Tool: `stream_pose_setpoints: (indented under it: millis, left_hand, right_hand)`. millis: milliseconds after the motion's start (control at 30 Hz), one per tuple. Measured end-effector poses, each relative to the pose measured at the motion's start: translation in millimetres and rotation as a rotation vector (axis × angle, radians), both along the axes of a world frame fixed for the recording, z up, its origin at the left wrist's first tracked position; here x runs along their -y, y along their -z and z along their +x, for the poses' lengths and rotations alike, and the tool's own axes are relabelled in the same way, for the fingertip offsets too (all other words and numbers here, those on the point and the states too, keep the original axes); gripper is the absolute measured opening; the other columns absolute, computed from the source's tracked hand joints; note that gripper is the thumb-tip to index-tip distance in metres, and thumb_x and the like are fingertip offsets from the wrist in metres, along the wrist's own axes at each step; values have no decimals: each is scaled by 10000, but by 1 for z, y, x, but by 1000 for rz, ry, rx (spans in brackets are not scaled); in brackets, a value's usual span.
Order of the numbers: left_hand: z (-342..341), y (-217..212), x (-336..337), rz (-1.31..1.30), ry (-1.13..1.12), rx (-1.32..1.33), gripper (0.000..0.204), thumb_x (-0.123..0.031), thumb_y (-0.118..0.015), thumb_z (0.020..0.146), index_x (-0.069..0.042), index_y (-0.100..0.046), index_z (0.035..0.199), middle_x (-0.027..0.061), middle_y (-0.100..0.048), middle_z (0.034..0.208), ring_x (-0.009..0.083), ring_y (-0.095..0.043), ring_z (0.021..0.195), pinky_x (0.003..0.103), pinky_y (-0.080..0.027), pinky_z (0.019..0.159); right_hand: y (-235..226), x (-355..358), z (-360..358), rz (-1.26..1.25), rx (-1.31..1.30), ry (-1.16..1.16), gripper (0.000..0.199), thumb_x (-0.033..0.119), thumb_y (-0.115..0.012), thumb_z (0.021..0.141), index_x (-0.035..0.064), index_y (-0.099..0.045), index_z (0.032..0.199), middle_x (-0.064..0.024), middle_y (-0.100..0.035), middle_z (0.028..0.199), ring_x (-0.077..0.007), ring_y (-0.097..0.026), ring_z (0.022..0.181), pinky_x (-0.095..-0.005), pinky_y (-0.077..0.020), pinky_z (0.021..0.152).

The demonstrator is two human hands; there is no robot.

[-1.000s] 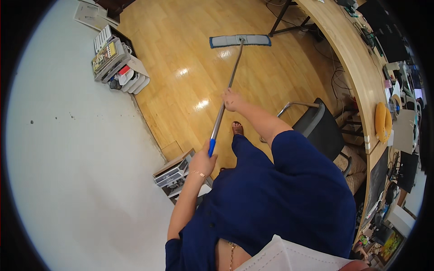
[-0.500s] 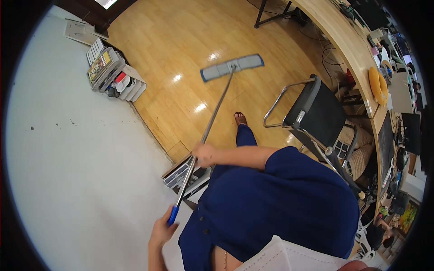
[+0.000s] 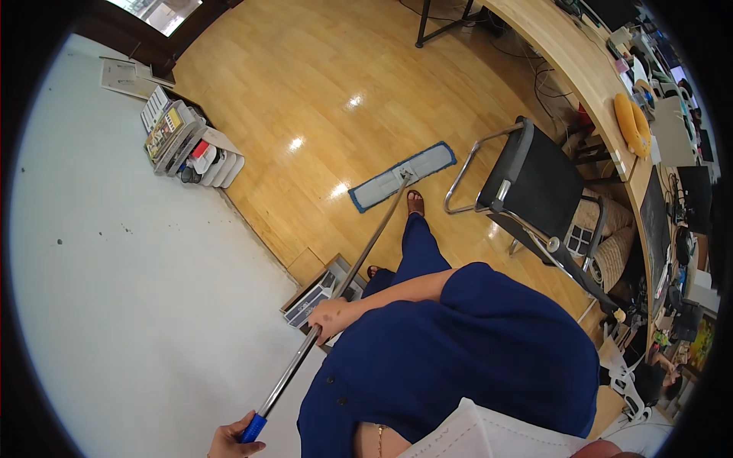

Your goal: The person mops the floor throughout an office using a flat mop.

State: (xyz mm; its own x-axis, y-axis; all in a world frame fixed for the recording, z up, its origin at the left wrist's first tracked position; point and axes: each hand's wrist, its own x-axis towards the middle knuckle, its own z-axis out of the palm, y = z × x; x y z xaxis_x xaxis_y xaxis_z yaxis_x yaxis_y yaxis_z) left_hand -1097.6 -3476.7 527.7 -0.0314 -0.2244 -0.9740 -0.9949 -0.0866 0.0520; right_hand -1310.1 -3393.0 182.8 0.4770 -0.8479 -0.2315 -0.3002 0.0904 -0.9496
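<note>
Mop [image 3: 289,374] is held in both hands. The left hand [image 3: 234,440] grasps the blue grip [image 3: 253,429] at its near end, fingers and thumb curled round it, close to the wall [image 3: 153,320]. Farther along, the right hand [image 3: 330,317] is clenched about the metal pole, its forearm crossing in front of the blue shirt [image 3: 458,343]. From there the pole slants away to the flat grey head [image 3: 378,187], edged in blue, which lies on the floor [image 3: 259,76] well in from its left edge, tilted with its right end farther off. Just beside the head, on the near side, stands a foot in a brown sandal [image 3: 415,203]. Boxes [image 3: 309,302] sit at the floor's left edge near the right hand; farther along that edge is a loaded rack [image 3: 191,145]. Right of the foot is a black chair [image 3: 538,183], near the desk [image 3: 565,69] that runs along the floor's right side. On the desk, near its inner edge, lies a yellow ring [image 3: 631,126].
</note>
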Motion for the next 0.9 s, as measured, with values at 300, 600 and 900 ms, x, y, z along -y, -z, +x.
stream_pose_setpoints:
  millis: [300,600,900]
  left_hand:
    - [-137,20,13,-57,-30,-62,639,53,-701,637,-77,-505,1231,-7,-480,562,78,-434,388,225,-355,331]
    - [-281,191,-15,-152,418,-886,582,-117,-611,789,-114,-378,1323,24,-505,704,83,-496,548,218,-423,496]
    - [-351,298,-71,-48,91,-768,513,-177,-561,860,-80,-368,1325,85,-593,1000,149,-558,866,252,-432,777]
  right_hand:
    - [-5,-6,-137,98,-302,151,254,383,-663,640,135,-624,681,-87,-606,674,-273,-600,669,-408,-442,529]
    - [134,-57,-350,-185,-584,476,92,214,-580,578,127,-550,586,-97,-555,642,-324,-541,652,-445,-414,538]
    - [151,-74,-455,107,-1047,379,133,171,-489,693,158,-621,680,-57,-586,738,-267,-538,819,-511,-380,714]
